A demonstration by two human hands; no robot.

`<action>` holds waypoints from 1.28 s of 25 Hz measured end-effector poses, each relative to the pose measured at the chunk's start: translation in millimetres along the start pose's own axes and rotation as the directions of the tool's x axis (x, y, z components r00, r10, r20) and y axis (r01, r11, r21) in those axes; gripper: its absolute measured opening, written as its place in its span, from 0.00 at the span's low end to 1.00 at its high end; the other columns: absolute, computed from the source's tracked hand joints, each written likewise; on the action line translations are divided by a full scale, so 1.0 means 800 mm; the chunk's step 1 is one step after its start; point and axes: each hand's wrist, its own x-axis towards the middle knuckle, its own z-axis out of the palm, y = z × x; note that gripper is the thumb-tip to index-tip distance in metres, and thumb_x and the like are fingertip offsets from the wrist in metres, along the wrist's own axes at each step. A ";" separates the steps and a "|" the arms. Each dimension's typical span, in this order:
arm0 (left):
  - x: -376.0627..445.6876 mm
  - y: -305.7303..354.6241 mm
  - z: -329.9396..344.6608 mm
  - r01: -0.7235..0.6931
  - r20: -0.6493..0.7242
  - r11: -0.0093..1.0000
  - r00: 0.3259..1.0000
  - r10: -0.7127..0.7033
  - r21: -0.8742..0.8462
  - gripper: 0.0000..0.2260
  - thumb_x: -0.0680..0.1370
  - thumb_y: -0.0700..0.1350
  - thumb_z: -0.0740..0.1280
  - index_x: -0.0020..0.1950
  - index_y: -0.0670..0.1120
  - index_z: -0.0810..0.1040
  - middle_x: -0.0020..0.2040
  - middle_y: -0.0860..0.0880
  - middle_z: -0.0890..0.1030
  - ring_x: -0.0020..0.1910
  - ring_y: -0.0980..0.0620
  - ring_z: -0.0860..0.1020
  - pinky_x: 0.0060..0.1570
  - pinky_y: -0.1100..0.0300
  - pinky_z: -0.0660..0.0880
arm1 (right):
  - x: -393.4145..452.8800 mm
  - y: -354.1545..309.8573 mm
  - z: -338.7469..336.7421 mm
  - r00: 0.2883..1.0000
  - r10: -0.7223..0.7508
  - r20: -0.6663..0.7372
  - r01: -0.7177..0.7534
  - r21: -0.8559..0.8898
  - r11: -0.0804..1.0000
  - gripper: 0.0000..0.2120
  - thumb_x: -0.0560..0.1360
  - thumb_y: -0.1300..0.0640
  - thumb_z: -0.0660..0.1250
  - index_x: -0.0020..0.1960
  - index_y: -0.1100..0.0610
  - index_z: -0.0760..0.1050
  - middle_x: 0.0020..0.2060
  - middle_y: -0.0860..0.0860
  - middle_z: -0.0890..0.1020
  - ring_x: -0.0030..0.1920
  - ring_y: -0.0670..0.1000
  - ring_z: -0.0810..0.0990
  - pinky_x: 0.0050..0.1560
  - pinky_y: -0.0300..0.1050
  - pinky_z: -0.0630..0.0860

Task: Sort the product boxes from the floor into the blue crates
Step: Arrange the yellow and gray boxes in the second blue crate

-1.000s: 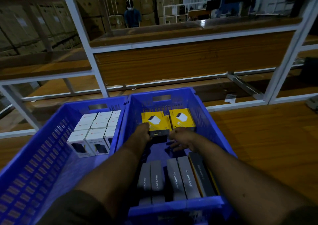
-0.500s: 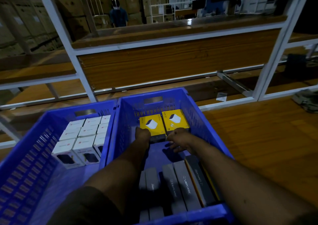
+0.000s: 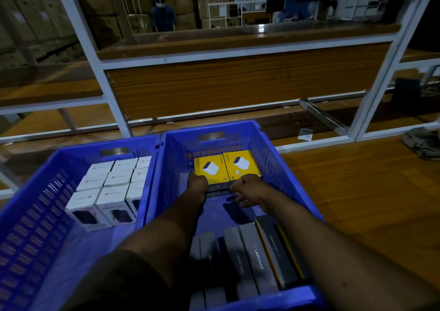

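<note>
Hardly moved since earlier frame: both hands at near edge of yellow boxes, centre frame, far end of right crate. Left hand curled on stack's left corner; right hand with fingers curled, hold unclear. Grey boxes lower centre. White boxes in left crate.

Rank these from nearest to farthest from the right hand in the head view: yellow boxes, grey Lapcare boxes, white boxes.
From the right hand:
1. Yellow boxes, touching it, far end of the right crate.
2. Grey Lapcare boxes, same crate, near end.
3. White boxes, left crate.
</note>
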 end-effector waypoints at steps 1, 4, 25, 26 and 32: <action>-0.005 0.001 0.000 0.003 0.005 1.000 1.000 -0.003 -0.019 0.20 0.80 0.36 0.58 0.73 0.36 0.66 0.39 0.50 0.70 0.34 0.53 0.71 0.47 0.53 0.74 | 0.000 0.000 0.000 1.000 -0.002 -0.001 0.002 -0.013 1.000 0.05 0.79 0.59 0.65 0.50 0.61 0.74 0.38 0.55 0.76 0.36 0.49 0.78 0.37 0.43 0.76; -0.017 -0.002 0.004 0.030 0.016 0.994 0.999 -0.029 -0.109 0.39 0.75 0.42 0.69 0.80 0.42 0.49 0.61 0.39 0.74 0.53 0.42 0.78 0.52 0.50 0.78 | 0.002 0.001 0.000 1.000 0.020 -0.009 -0.021 -0.038 0.999 0.04 0.79 0.59 0.65 0.49 0.60 0.75 0.41 0.56 0.77 0.38 0.50 0.78 0.38 0.44 0.76; -0.034 -0.028 0.001 -0.107 -0.038 0.848 0.988 0.148 0.519 0.26 0.78 0.43 0.66 0.74 0.38 0.63 0.67 0.37 0.74 0.65 0.39 0.74 0.62 0.51 0.71 | 0.010 0.011 0.002 0.998 0.062 -0.007 -0.062 -0.158 0.986 0.04 0.79 0.60 0.66 0.48 0.60 0.73 0.39 0.56 0.78 0.39 0.53 0.78 0.41 0.47 0.77; -0.034 -0.027 0.002 -0.102 -0.029 0.852 0.990 0.137 0.514 0.28 0.78 0.42 0.66 0.75 0.38 0.60 0.68 0.37 0.73 0.66 0.38 0.73 0.63 0.50 0.71 | 0.010 0.011 0.002 0.997 0.078 -0.003 -0.077 -0.181 0.980 0.04 0.79 0.60 0.66 0.49 0.60 0.73 0.39 0.56 0.77 0.37 0.51 0.77 0.40 0.46 0.76; -0.036 0.004 -0.005 0.047 -0.109 0.796 0.994 0.024 0.603 0.47 0.73 0.47 0.74 0.78 0.34 0.46 0.74 0.34 0.62 0.72 0.38 0.66 0.66 0.48 0.70 | 0.004 0.012 0.007 0.989 0.120 0.092 -0.079 -0.361 0.929 0.06 0.77 0.60 0.68 0.43 0.60 0.75 0.32 0.55 0.77 0.30 0.48 0.74 0.30 0.39 0.73</action>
